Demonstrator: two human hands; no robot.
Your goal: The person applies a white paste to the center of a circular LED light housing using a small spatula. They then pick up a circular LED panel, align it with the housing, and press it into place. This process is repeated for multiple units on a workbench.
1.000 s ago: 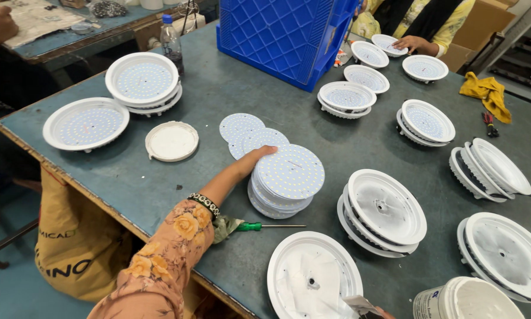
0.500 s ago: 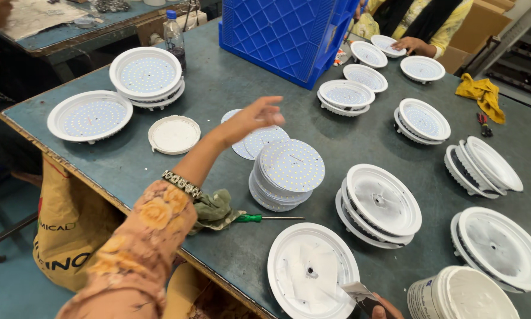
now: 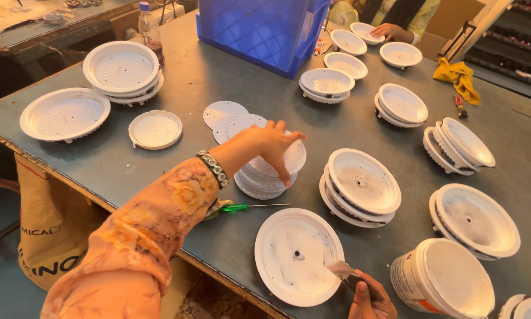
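Hands: left (image 3: 274,146) on disc stack (image 3: 269,171), tub (image 3: 441,280) beside

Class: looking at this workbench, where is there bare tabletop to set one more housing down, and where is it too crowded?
Bare patches: between the crate and the disc stack, and the far right edge beyond the yellow cloth. Crowded: the right half, packed with white housings, and the near edge around the bucket.

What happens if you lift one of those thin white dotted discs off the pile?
The top disc looks thin and flat, so probably light and fairly stiff. The left hand is on it. The stack sits uneven, so discs beneath might slide.
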